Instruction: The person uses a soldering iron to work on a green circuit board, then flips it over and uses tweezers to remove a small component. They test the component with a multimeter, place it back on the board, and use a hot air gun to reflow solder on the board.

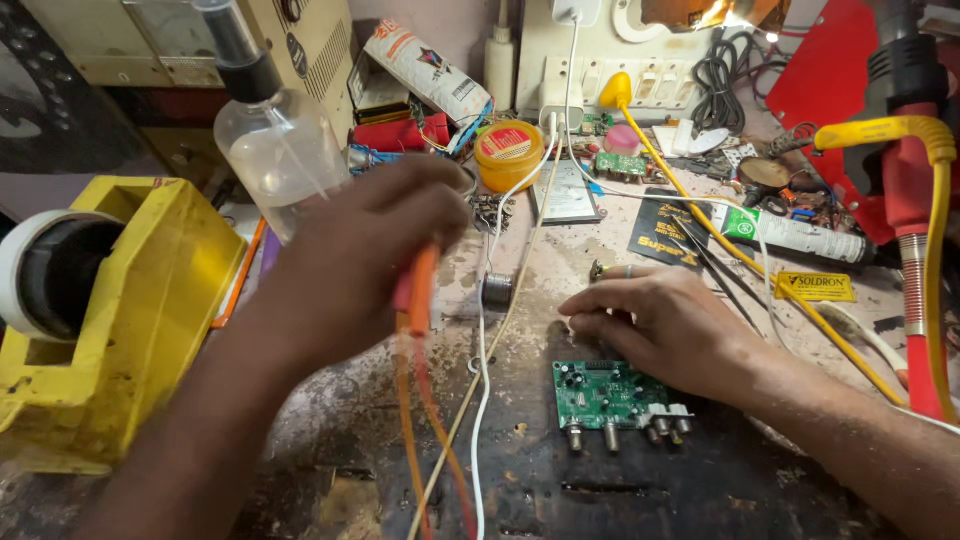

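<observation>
A left hand (365,260) clamps an orange-handled tool (418,290) (blurred) while the right hand (665,320), fingers loosely together, rests beside a small green circuit board (610,395).

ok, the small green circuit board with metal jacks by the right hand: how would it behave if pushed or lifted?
The small green circuit board looks flat and rigid, so probably stiff and light. It likely slides rather than rolls. The metal jacks along its edge may snag or weight that side. The right hand rests beside it.

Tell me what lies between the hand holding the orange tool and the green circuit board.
Only cables: a white cable and a thin tan wire run down the bench between the left hand with the orange tool and the green circuit board, which the right hand rests beside.
</observation>
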The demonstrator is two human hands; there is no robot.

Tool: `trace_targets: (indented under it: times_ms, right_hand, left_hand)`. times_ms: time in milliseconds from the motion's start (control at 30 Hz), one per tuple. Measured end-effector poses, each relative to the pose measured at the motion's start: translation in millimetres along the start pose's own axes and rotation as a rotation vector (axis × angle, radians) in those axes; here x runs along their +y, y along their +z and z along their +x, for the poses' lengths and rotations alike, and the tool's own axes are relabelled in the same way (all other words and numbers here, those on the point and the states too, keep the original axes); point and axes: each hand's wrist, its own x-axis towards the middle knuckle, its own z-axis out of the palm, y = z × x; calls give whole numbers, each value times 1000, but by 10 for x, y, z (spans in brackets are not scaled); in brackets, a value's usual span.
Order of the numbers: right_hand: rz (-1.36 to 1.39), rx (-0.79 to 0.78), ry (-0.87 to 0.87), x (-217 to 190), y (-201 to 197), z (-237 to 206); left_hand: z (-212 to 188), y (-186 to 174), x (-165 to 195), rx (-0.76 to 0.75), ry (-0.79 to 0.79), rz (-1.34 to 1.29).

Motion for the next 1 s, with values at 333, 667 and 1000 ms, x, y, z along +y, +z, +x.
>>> trace_targets:
  times_ms: [333, 667, 1000]
  right_hand:
    - [23, -126, 44, -100, 4, 119]
    - [4, 120, -171, 50, -22, -11]
    - [68, 185, 64, 73, -140, -154]
  left_hand:
    - [-3, -324, -135, -36, -284, -494]
    - [714, -1126, 236, -53, 306, 580]
    - [356, -3, -95, -819, 755, 1106]
